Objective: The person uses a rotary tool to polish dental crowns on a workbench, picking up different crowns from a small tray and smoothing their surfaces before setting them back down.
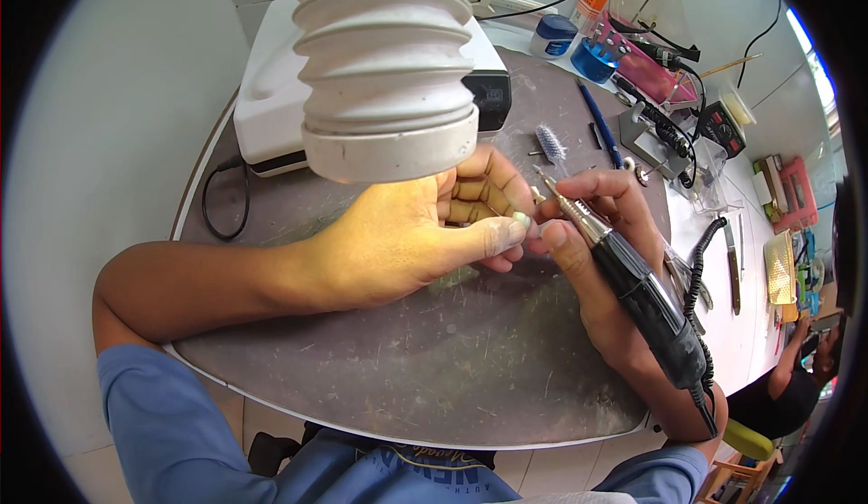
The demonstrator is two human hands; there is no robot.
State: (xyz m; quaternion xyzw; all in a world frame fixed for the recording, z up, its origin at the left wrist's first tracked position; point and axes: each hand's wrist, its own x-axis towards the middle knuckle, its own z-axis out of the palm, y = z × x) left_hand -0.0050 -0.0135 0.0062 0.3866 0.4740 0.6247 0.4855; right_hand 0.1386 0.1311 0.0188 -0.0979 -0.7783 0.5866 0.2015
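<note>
Under the mouth of a white ribbed hose, my left hand pinches a small pale piece between thumb and fingertip. Its exact kind is too small to make out. My right hand grips a black and silver rotary handpiece like a pen. The handpiece's tip points up and left, just beyond the pale piece, with a visible gap. My hands meet at the fingertips above the grey table. Several small pale bits lie behind my right fingers, partly hidden.
A white machine stands at back left, its black cable beside it. Behind my hands lie a bristle brush and a blue pen-like tool. Jars, a handpiece stand and a knife crowd the right. Another person sits far right.
</note>
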